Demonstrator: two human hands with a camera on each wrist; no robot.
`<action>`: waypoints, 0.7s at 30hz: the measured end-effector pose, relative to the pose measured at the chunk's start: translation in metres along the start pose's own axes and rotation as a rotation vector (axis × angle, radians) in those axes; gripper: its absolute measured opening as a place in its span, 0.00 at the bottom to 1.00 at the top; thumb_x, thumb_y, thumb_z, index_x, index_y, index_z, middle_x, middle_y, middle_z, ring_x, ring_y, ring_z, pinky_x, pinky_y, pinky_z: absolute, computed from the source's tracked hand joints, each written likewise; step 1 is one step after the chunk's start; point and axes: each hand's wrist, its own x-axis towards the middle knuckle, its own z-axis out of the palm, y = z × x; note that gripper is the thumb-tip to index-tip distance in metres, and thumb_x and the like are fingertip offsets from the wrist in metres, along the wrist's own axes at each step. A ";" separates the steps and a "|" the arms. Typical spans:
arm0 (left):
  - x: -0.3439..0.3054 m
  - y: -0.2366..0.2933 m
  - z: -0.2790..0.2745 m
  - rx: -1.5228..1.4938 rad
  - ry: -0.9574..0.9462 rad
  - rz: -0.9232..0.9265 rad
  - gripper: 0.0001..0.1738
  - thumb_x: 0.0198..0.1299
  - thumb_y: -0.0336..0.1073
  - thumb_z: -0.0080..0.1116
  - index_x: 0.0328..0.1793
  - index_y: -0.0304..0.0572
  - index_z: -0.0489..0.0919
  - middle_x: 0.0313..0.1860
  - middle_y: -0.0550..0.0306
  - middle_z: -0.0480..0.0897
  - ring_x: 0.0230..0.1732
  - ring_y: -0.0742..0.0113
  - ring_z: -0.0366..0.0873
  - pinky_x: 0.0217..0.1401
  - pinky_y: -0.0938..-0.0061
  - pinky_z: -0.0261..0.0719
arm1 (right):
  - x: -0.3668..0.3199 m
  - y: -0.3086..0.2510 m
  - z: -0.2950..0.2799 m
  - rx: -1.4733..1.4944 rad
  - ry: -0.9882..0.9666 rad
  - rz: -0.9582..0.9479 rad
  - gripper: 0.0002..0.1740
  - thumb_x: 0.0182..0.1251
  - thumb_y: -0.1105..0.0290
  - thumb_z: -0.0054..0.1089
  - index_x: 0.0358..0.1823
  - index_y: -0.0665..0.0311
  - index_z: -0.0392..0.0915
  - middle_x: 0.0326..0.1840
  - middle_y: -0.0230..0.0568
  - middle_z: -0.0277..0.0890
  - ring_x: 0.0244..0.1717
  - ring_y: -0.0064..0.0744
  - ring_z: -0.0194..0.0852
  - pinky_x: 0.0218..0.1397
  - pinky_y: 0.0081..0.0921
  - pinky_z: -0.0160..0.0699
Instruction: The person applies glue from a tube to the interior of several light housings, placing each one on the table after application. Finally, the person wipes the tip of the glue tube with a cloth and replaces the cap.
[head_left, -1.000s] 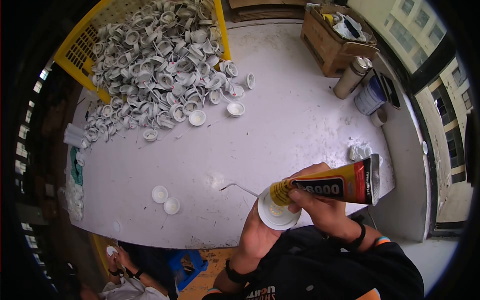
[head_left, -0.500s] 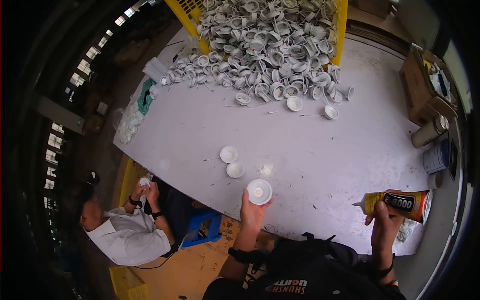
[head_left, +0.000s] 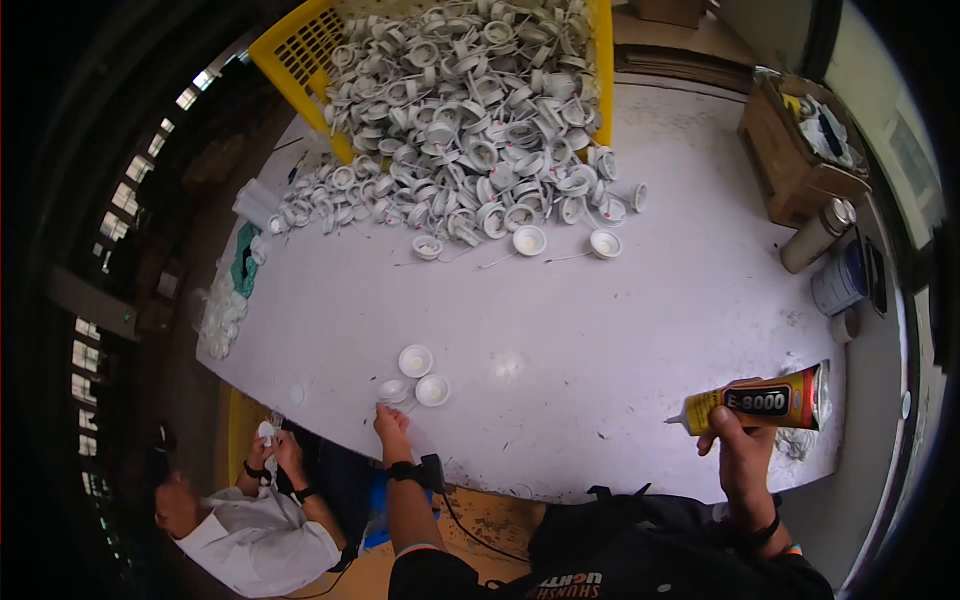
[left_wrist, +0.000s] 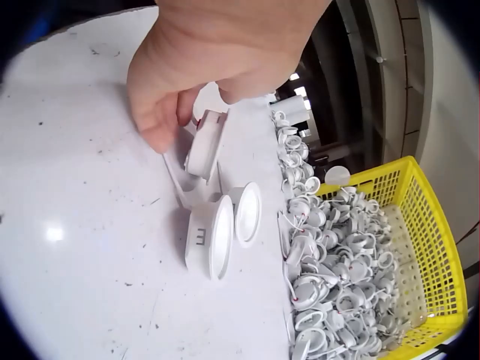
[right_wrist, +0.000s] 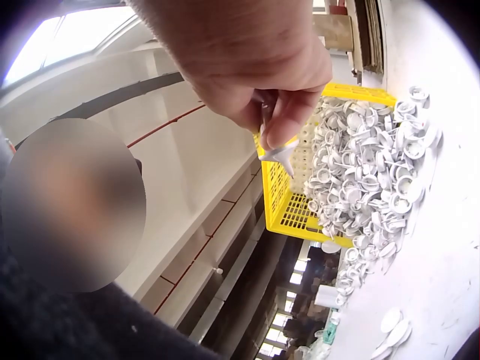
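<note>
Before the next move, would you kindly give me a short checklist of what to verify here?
1. Glue tube firmly in the right hand: ok, fingers wrap it.
2. Tube's nozzle off the table: ok, it points sideways in the air.
3. Third cup down beside the two other cups: ok, at the table's near edge.
4. Left hand grip on the third cup released: cannot tell, fingertips touch it.
5. More parts on hand: ok, the pile of cups spills from the yellow crate.
</note>
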 end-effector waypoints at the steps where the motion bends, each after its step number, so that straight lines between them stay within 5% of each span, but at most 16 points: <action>1: -0.009 0.010 0.009 0.073 0.139 0.038 0.23 0.55 0.49 0.39 0.50 0.39 0.65 0.43 0.52 0.69 0.39 0.64 0.67 0.43 0.71 0.67 | 0.002 0.000 -0.002 0.037 -0.022 0.008 0.13 0.50 0.75 0.55 0.35 0.69 0.62 0.22 0.41 0.67 0.15 0.27 0.68 0.16 0.19 0.69; 3: 0.017 -0.004 0.012 0.063 0.195 0.516 0.20 0.57 0.44 0.39 0.49 0.38 0.66 0.41 0.54 0.70 0.39 0.68 0.66 0.38 0.75 0.66 | 0.006 -0.002 -0.002 0.065 0.001 0.013 0.13 0.50 0.76 0.54 0.35 0.69 0.62 0.22 0.42 0.67 0.15 0.27 0.68 0.16 0.19 0.70; 6: -0.079 0.029 0.071 0.098 -0.081 0.557 0.17 0.57 0.40 0.41 0.47 0.37 0.68 0.37 0.56 0.72 0.36 0.72 0.68 0.34 0.78 0.67 | 0.015 0.001 -0.004 0.090 0.027 0.025 0.13 0.50 0.76 0.54 0.35 0.70 0.61 0.23 0.43 0.67 0.15 0.28 0.69 0.16 0.19 0.70; 8: -0.114 0.029 0.112 0.107 -0.527 0.408 0.16 0.56 0.40 0.43 0.44 0.36 0.70 0.34 0.57 0.74 0.33 0.73 0.70 0.32 0.81 0.68 | 0.022 0.003 -0.005 0.104 0.037 0.049 0.13 0.51 0.76 0.54 0.35 0.70 0.61 0.23 0.43 0.68 0.15 0.28 0.69 0.16 0.19 0.70; 12: -0.171 0.014 0.215 0.224 -0.972 0.153 0.14 0.55 0.39 0.46 0.41 0.37 0.72 0.32 0.58 0.74 0.30 0.72 0.71 0.31 0.81 0.69 | 0.036 0.005 -0.005 0.103 0.061 0.077 0.13 0.51 0.75 0.54 0.35 0.71 0.62 0.22 0.44 0.68 0.16 0.28 0.69 0.17 0.20 0.70; 16: -0.178 -0.021 0.325 0.321 -0.881 0.340 0.15 0.52 0.40 0.49 0.41 0.37 0.72 0.32 0.58 0.74 0.30 0.75 0.71 0.30 0.83 0.68 | 0.046 0.007 -0.014 0.080 0.098 0.086 0.13 0.51 0.75 0.54 0.35 0.71 0.62 0.22 0.44 0.68 0.16 0.28 0.69 0.17 0.20 0.70; 19: -0.157 -0.055 0.391 0.422 -0.799 0.497 0.20 0.49 0.45 0.52 0.40 0.35 0.72 0.32 0.54 0.75 0.33 0.69 0.73 0.31 0.77 0.70 | 0.055 0.011 -0.020 0.090 0.185 0.082 0.14 0.49 0.76 0.54 0.35 0.71 0.61 0.22 0.44 0.67 0.14 0.29 0.68 0.15 0.21 0.69; 21: -0.162 -0.061 0.412 0.744 -0.634 0.596 0.27 0.46 0.52 0.53 0.39 0.31 0.71 0.32 0.49 0.76 0.34 0.58 0.74 0.34 0.69 0.70 | 0.062 0.011 -0.023 0.092 0.237 0.074 0.14 0.49 0.76 0.54 0.35 0.70 0.61 0.23 0.44 0.67 0.13 0.29 0.67 0.14 0.21 0.68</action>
